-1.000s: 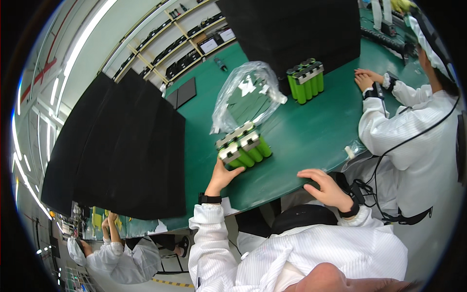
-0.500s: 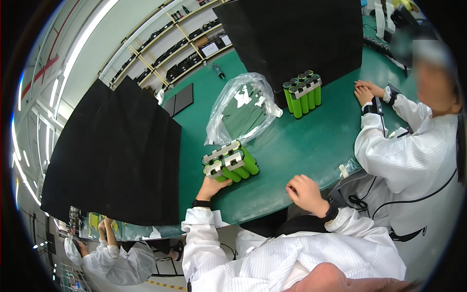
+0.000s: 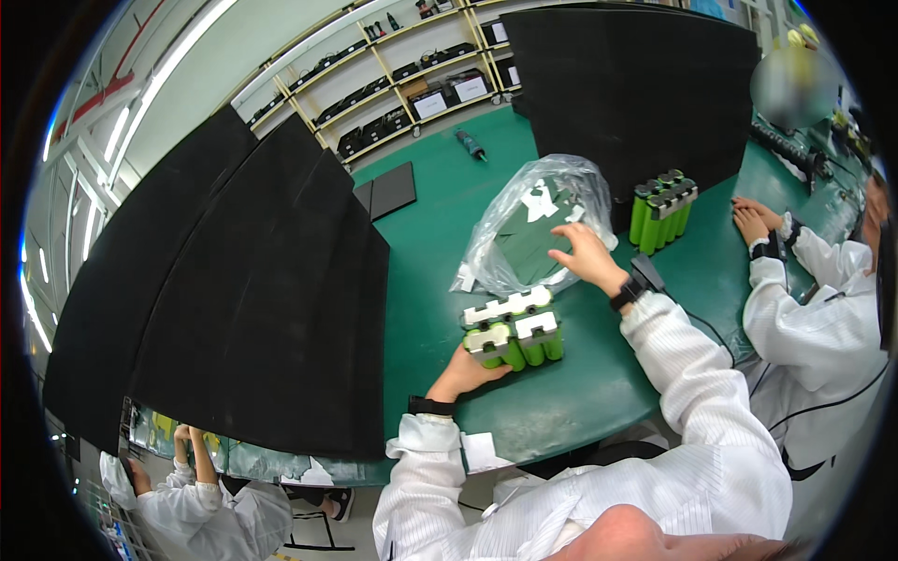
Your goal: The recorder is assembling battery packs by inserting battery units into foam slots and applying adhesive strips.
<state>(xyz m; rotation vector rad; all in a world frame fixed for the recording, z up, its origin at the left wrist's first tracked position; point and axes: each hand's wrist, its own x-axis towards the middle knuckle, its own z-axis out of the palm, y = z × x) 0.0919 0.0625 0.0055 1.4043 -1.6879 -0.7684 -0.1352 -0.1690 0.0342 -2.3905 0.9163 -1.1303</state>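
Observation:
My left hand (image 3: 468, 372) grips a battery pack (image 3: 514, 337) at its near left end. The pack is made of green cylindrical cells with metal strips across the top, and it appears to stand on the green table. Over the near right edge of a clear plastic bag (image 3: 486, 245) hovers my right hand (image 3: 589, 257), fingers apart and nothing in them. Dark green flat sheets (image 3: 535, 241) and white scraps (image 3: 539, 202) show in the bag. Farther right, a second green battery pack (image 3: 662, 217) stands upright.
Tall black panels (image 3: 271, 309) rise at the left, and another black panel (image 3: 645, 93) stands behind the second pack. A dark flat pad (image 3: 391, 191) and a screwdriver-like tool (image 3: 470, 145) lie toward the back. At right, a co-worker's hands (image 3: 753, 217) rest on the green table (image 3: 440, 271).
My right hand has gone from the table's near edge forward to the plastic bag, its fingers spreading. My left hand still holds the pack, now more upright. The whole view has shifted.

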